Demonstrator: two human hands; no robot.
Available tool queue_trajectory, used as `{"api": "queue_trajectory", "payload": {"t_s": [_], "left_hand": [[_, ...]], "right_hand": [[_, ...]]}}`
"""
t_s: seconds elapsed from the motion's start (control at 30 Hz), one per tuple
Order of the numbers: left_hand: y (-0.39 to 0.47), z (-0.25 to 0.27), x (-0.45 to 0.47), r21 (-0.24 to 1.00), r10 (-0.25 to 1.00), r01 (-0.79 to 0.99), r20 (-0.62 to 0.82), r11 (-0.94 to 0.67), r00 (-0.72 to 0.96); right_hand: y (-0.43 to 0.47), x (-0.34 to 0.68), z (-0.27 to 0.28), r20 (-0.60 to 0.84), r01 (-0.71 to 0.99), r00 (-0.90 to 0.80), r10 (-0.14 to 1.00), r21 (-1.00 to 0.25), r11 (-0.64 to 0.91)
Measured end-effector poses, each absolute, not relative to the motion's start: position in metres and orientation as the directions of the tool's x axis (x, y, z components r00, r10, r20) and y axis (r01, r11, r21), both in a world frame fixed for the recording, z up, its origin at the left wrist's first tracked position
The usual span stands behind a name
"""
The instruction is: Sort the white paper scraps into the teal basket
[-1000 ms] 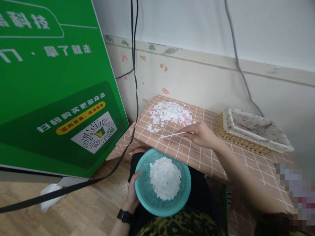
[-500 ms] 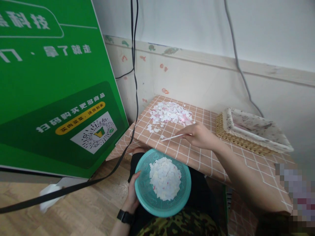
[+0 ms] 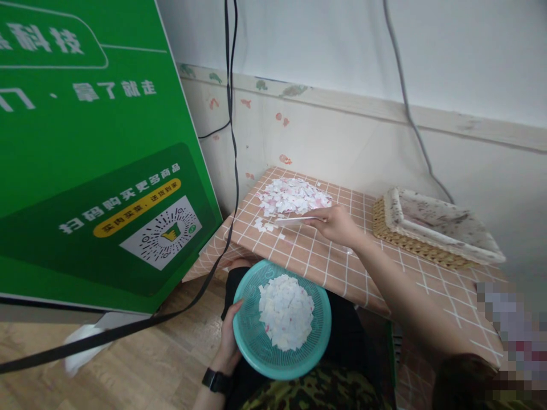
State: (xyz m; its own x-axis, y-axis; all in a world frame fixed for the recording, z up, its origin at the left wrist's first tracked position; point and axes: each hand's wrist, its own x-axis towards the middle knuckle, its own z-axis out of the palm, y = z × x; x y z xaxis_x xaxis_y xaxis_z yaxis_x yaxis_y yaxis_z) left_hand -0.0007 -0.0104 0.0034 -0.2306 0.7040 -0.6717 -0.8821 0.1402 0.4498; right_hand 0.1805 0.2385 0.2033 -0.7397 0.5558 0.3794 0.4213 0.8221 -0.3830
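My left hand [image 3: 232,336] grips the left rim of a teal plastic colander [image 3: 241,353], which rests on my lap. Inside it lies a heap of small white paper scraps [image 3: 286,312] with a few pink bits. Over the table, my right hand [image 3: 335,224] is closed on a thin, flat white strip [image 3: 294,221], seen almost edge-on; its exact kind does not show. The strip points left, just in front of a pile of white and pink paper scraps [image 3: 290,195]. A few loose scraps [image 3: 264,225] lie near its tip.
The table has a brown checked cloth [image 3: 299,259]. A wicker basket with a cloth lining [image 3: 436,228] stands at its right, against the wall. A black strap [image 3: 233,171] hangs down at the left, before a green printed panel [image 3: 85,142].
My right hand has moved up and slightly left with the strip, from near the table's front edge towards the pile. My left hand still holds the colander in the same place.
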Motion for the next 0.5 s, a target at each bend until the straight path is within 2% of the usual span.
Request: {"api": "queue_trajectory", "payload": {"t_s": [0.17, 0.5], "left_hand": [[-0.011, 0.002, -0.002, 0.441, 0.707, -0.885, -0.673, 0.15, -0.216], [-0.011, 0.004, -0.001, 0.461, 0.705, -0.877, -0.668, 0.138, -0.24]], "right_hand": [[0.227, 0.206, 0.199, 0.401, 0.467, -0.677, 0.617, -0.414, 0.782], [0.222, 0.184, 0.189, 0.402, 0.345, -0.732, 0.551, -0.478, 0.808]]}}
